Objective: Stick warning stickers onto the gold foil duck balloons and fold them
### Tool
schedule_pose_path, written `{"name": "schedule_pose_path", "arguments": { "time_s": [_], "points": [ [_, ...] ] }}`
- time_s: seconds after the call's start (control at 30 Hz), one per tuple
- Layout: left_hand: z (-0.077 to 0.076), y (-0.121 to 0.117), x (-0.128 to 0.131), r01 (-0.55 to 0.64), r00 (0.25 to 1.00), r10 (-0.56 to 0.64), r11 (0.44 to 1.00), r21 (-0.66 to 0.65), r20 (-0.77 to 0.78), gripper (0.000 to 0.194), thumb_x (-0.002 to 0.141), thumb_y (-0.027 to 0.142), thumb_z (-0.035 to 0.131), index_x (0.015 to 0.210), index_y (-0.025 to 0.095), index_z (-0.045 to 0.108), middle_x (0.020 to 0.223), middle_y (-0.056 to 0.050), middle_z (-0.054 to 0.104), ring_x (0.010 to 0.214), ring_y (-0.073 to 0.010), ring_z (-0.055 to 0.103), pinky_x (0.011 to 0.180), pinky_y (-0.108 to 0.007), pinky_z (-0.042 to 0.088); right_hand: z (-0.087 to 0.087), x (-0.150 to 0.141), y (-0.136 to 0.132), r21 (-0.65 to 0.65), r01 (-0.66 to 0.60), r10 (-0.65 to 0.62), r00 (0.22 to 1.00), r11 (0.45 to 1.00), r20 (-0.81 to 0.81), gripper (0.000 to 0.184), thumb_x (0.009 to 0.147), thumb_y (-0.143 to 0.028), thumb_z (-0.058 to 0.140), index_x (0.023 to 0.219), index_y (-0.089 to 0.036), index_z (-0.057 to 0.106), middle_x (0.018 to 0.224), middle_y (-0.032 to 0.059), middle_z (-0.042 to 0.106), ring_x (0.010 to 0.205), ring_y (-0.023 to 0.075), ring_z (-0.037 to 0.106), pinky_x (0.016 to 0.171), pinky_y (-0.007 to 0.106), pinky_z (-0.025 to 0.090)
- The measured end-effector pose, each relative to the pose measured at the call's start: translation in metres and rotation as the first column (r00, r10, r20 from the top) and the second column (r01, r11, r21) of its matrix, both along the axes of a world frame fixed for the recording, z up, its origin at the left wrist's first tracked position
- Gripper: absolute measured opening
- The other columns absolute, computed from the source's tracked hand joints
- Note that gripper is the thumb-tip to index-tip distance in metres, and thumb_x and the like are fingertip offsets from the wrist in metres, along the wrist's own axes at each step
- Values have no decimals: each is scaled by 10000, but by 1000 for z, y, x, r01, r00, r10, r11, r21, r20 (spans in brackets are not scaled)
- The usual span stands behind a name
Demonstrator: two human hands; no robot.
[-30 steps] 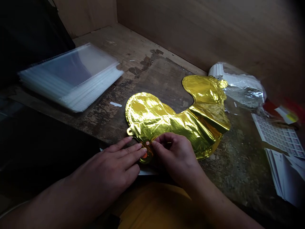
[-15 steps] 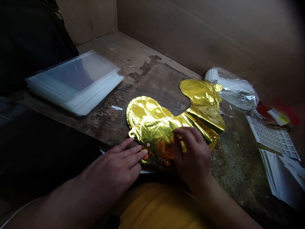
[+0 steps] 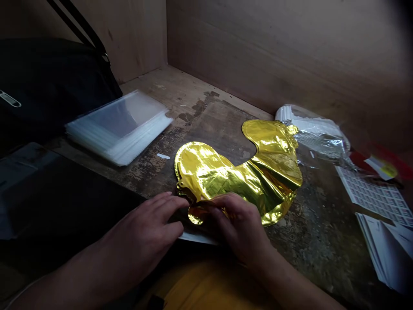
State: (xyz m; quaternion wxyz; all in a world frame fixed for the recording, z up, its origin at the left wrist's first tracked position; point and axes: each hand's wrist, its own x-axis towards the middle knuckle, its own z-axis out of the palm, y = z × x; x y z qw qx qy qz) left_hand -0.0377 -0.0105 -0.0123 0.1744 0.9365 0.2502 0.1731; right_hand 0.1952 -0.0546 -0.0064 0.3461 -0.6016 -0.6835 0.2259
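A flat gold foil balloon (image 3: 238, 176) in a curved shape lies crumpled on the worn wooden bench. My right hand (image 3: 235, 224) pinches the folded foil at its near end, and the fingers hide part of that end. My left hand (image 3: 145, 219) rests just left of it, with fingertips against the foil edge beside the small tab. A white paper sheet (image 3: 196, 237) shows under the balloon's near end, next to my hands.
A stack of clear plastic bags (image 3: 119, 127) lies left of the balloon, by a black bag (image 3: 48, 82). At the right are a silver plastic packet (image 3: 312, 133), a printed label sheet (image 3: 374, 198) and white papers (image 3: 387, 254). Wooden walls rise behind the bench.
My right hand has moved left from the balloon's middle to its near end and now pinches folded foil. The near end is folded over, hiding the orange spots. The view has tilted upward.
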Motion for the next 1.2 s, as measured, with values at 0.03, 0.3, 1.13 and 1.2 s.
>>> {"name": "schedule_pose_path", "arguments": {
  "time_s": [0.03,0.3,1.13,1.2],
  "points": [
    [2,0,1,-15,1000,15,1000,2,2,158,869,71,551,851,199,642,1303,-81,559,1251,-240,503,1104,-423,387,1,1,2,-91,67,-74,995,994,-69,60,852,-186,640,804,-187,677,753,24,687,695,159,626,619,265,511],
    [-1,7,16,83,996,-80,993,80,-30,138,867,96,570,865,208,651,1424,-59,520,1352,-259,429,1163,-444,315,10,14,20,-491,6,-269,843,871,-466,363,807,-477,689,670,-161,574,572,-54,452,519,74,363,480,204,303],
    [-24,30,31,226,972,-230,970,84,45,174,761,147,534,660,259,621,1416,81,543,1311,-186,520,1114,-296,381,56,171,105,-252,519,-549,834,817,-60,181,887,-284,656,957,-118,675,915,51,705,797,183,673,725,331,554],
    [-27,29,33,213,973,-220,973,92,76,153,754,177,548,633,255,600,1390,80,571,1299,-180,532,1110,-276,378,59,204,123,-189,637,-649,761,747,-2,269,934,-328,607,1129,-144,620,1110,71,651,924,194,653,794,380,560]
  ]
}}
